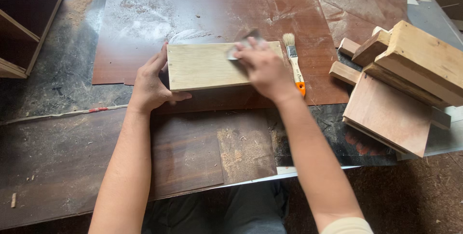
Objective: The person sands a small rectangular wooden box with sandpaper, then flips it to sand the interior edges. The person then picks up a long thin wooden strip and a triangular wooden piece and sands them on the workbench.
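Forearms cross bench's [58, 166] near edge. Left hand [152, 82] fingers clamp plank's [205, 65] end; right hand [263, 67] fingers press sandpaper [241, 46] flat. Risk: plank skids on sawdust, knocking paintbrush [294, 62].

Pale matt wood board [205, 65]; dusty reddish veneer sheet [217, 7].

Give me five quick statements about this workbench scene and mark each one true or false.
1. The left hand grips the left end of the pale rectangular wooden board. True.
2. The right hand presses a grey piece of sandpaper onto the board. True.
3. The small paintbrush with the orange-tipped handle is held in the right hand. False: it lies on the reddish-brown sheet, right of the board.
4. The stack of wooden blocks and panels sits left of the board. False: it is to the right.
5. Sawdust lies on the bench. True.
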